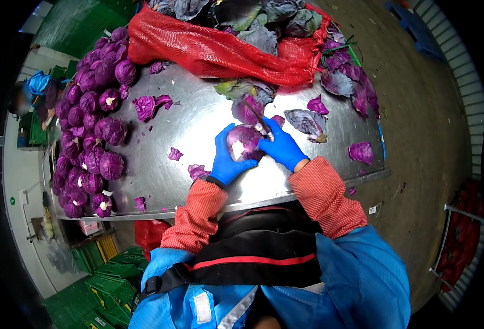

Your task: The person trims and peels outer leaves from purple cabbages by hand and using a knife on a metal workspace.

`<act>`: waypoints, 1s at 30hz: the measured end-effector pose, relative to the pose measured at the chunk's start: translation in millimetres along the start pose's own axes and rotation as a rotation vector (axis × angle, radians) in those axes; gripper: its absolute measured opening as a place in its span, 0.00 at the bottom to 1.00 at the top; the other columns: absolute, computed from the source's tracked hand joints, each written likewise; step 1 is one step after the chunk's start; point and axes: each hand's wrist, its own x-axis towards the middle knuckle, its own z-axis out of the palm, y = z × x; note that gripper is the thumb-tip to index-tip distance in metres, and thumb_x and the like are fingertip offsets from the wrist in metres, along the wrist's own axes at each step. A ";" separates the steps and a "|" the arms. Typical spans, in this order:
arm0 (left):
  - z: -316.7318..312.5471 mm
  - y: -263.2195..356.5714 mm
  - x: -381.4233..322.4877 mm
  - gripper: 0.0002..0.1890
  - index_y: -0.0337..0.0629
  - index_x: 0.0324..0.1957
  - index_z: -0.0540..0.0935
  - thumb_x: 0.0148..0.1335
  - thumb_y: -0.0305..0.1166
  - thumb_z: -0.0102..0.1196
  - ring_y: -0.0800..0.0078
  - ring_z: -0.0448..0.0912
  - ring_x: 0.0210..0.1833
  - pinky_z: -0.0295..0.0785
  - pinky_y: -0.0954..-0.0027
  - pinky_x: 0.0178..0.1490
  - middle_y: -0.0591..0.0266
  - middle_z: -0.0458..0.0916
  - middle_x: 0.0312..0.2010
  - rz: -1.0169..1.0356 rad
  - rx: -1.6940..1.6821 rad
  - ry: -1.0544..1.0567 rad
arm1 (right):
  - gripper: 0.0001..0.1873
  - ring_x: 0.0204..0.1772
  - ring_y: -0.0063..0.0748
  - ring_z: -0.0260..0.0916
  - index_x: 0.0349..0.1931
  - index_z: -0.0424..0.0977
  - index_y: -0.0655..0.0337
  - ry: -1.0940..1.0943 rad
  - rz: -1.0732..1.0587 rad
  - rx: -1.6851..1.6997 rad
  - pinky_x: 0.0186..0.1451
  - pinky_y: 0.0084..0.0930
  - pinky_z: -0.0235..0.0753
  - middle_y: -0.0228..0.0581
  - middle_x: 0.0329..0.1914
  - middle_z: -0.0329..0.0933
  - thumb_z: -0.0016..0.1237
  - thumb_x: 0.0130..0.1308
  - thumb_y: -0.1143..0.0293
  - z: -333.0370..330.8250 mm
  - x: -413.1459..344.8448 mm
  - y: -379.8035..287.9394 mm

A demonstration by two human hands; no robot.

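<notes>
My left hand [228, 158], in a blue glove, grips a red cabbage [244, 143] from its left and near side. A pale cut patch shows on the cabbage. At its right side, my right hand [281, 143], also blue-gloved, is closed round a knife [257, 116] whose dark blade points up and left. The knife lies close to the cabbage's upper right edge; whether it touches is hard to tell. Just beyond lie a loose purple leaf [246, 109] and greenish outer leaves [237, 88]. Another loose leaf [306, 123] rests to the right.
Red cabbages [90, 103] are heaped along the left of the steel table [151, 144]. A red mesh sack [209, 51] with unpeeled cabbages lies across the far side. Leaf scraps [361, 152] are scattered about. Green crates [110, 288] stand below left; a person [24, 98] is at the far left.
</notes>
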 end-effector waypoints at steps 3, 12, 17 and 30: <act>-1.1 -9.6 8.7 0.56 0.40 0.63 0.52 0.32 0.38 0.74 0.60 0.60 0.62 0.57 0.62 0.65 0.53 0.58 0.57 -0.042 -0.081 0.047 | 0.33 0.41 0.52 0.75 0.64 0.52 0.48 0.090 -0.019 -0.067 0.44 0.39 0.74 0.56 0.38 0.75 0.43 0.55 0.67 0.7 -6.8 23.6; -6.5 30.0 -0.2 0.51 0.42 0.62 0.58 0.35 0.38 0.73 0.55 0.70 0.51 0.67 0.61 0.54 0.47 0.68 0.47 -0.235 0.422 -0.180 | 0.42 0.53 0.51 0.69 0.64 0.55 0.52 0.051 -0.089 -0.009 0.56 0.35 0.66 0.54 0.51 0.69 0.49 0.52 0.41 -18.5 -21.8 2.1; 3.9 22.1 33.9 0.52 0.36 0.61 0.60 0.32 0.43 0.72 0.50 0.66 0.55 0.64 0.59 0.57 0.43 0.63 0.53 0.187 0.419 -0.269 | 0.35 0.45 0.45 0.72 0.60 0.61 0.52 0.080 -0.240 -0.102 0.51 0.36 0.70 0.47 0.43 0.69 0.49 0.54 0.46 -21.4 -15.4 -7.6; 44.9 33.6 41.1 0.52 0.28 0.56 0.61 0.33 0.51 0.71 0.54 0.69 0.51 0.65 0.60 0.55 0.42 0.67 0.48 -0.148 0.470 -0.026 | 0.06 0.20 0.41 0.71 0.34 0.68 0.56 0.415 -0.234 -0.705 0.19 0.33 0.69 0.42 0.21 0.70 0.40 0.64 0.65 -4.2 -54.7 23.4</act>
